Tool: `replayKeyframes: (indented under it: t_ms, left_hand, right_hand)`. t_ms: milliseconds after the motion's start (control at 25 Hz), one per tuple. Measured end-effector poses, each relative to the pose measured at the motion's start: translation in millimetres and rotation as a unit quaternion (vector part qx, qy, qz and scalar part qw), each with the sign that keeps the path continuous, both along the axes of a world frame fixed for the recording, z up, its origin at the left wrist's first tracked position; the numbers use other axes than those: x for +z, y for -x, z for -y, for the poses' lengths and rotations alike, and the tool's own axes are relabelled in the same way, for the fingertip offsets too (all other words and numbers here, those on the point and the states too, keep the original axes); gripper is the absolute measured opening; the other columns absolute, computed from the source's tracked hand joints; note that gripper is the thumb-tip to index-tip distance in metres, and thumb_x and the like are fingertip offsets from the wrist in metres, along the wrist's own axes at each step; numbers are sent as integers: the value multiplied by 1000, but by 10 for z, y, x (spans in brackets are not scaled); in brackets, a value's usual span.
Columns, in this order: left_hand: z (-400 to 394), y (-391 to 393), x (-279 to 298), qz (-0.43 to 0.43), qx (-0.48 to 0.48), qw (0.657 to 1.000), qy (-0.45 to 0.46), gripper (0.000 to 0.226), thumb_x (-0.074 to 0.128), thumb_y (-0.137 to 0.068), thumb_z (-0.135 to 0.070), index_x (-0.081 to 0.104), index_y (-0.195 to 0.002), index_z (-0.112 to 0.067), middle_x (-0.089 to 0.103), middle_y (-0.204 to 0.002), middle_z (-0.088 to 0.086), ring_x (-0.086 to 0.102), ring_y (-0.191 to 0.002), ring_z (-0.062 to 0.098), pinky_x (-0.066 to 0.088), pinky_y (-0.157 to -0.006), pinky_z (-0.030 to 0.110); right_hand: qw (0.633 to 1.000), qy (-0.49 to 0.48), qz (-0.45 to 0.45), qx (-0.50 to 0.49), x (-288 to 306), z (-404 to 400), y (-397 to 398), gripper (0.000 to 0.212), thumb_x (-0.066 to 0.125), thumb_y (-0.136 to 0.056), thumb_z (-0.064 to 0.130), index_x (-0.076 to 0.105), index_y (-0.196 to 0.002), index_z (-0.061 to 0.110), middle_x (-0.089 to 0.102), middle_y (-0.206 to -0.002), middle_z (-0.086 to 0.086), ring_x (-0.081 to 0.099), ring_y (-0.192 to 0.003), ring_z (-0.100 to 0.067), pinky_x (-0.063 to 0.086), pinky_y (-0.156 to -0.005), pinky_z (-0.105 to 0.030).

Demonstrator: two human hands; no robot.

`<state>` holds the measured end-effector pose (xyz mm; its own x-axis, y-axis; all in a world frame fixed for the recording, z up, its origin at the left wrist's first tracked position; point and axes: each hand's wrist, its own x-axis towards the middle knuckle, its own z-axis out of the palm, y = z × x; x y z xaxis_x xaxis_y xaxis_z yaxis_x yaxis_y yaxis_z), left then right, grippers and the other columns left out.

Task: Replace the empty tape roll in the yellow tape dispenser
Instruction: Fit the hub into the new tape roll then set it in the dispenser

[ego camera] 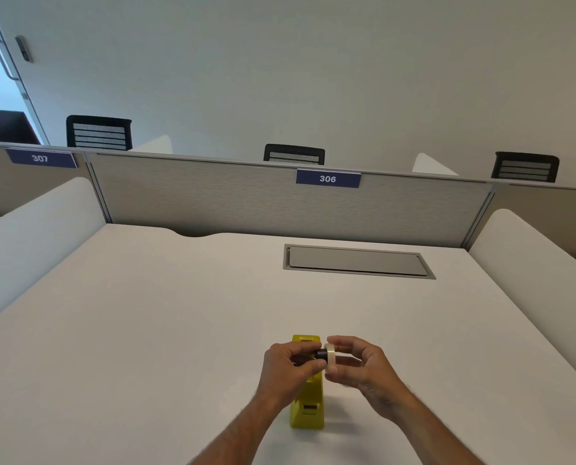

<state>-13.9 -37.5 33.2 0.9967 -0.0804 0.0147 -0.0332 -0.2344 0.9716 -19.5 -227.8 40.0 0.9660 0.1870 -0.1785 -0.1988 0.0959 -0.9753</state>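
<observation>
From the head camera, a yellow tape dispenser [308, 404] of glossy moulded plastic stands on a pale, matte desk [152, 313], near its front edge. The dispenser is long and narrow, wedge-like, with one squared end at the near side and the other end showing behind the hands; a small slotted opening sits in its near part.

Both hands meet just above the dispenser's middle. The left hand [288, 365] has its fingers curled and pinched around a short black cylindrical spindle [320, 355], which pokes out to the right of the fingertips. The right hand [358, 364] grips a tape roll [330, 356], a thin cream-white ring seen nearly edge-on, with the thumb below and the fingers arched over its top. The ring's face meets the end of the black spindle; whether the spindle is already inside the ring cannot be told. Both forearms are bare and come in from the bottom edge.

Farther back, a flat grey rectangular cover plate [357, 261] with a metal frame lies flush in the desk. Rounded white side dividers flank the desk. Behind it stands a grey fabric-textured partition [212, 196] bearing a dark blue label [328, 178] marked 306; a second label [41, 158] reads 307 to the left. Three black mesh chair backs [98, 132] rise beyond the partition before a plain white wall.
</observation>
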Motion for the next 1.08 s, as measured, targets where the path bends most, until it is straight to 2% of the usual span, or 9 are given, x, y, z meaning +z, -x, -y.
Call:
replayKeyframes:
  t_ms: [160,400,520,640,720,800,1080]
  left_hand:
    - [-15,3,12,-6,-1,1000,4,31,83,-76,-14,78,-104,-26,80,-94,-7,74,-85,8,60,-84,26]
    - [-19,-2,38,7,0,1000,14,29,79,-81,-8,78,-106,-23,77,-101,-4,71,-95,12,57,-87,28]
    - [-13,6,56,-24,-3,998,55,30,76,-84,-7,77,-110,-22,79,-101,-3,74,-94,14,60,-88,31]
    - [-21,43,50,-26,-45,997,61,42,67,-82,0,73,-118,-21,77,-110,-3,72,-104,11,58,-94,36]
    - [-12,77,57,-10,-79,995,64,50,65,-78,-2,71,-120,-26,77,-111,-7,71,-105,11,59,-91,31]
    - [10,101,68,12,-96,994,59,51,72,-77,-5,71,-118,-33,77,-108,-12,72,-102,9,59,-85,24]
    - [14,81,36,-1,-77,995,63,43,79,-76,-7,76,-104,-40,79,-98,-13,73,-95,6,57,-78,16]
  right_hand:
    - [1000,-18,3,4,-5,-13,-7,53,88,-67,-4,72,-114,13,72,-116,-16,71,-105,-35,60,-76,-35]
    - [1000,-15,10,-11,-12,-53,12,57,95,-59,11,73,-112,15,76,-107,-10,72,-101,-36,61,-77,-42]
    - [999,21,30,-33,16,-102,25,57,98,-53,24,75,-104,18,76,-99,-7,73,-93,-31,62,-70,-40]
    - [995,67,52,-61,37,-164,30,49,97,-52,26,74,-95,20,76,-91,-5,74,-82,-24,61,-63,-36]
    - [991,90,66,-77,32,-195,29,40,96,-57,20,74,-90,20,77,-86,-7,74,-77,-23,60,-60,-36]
    - [988,104,80,-83,23,-206,27,31,94,-64,15,77,-90,19,78,-85,-9,74,-77,-28,61,-61,-36]
    - [991,110,53,-59,25,-194,32,12,80,-82,11,80,-94,15,78,-89,-15,75,-84,-31,63,-70,-38]
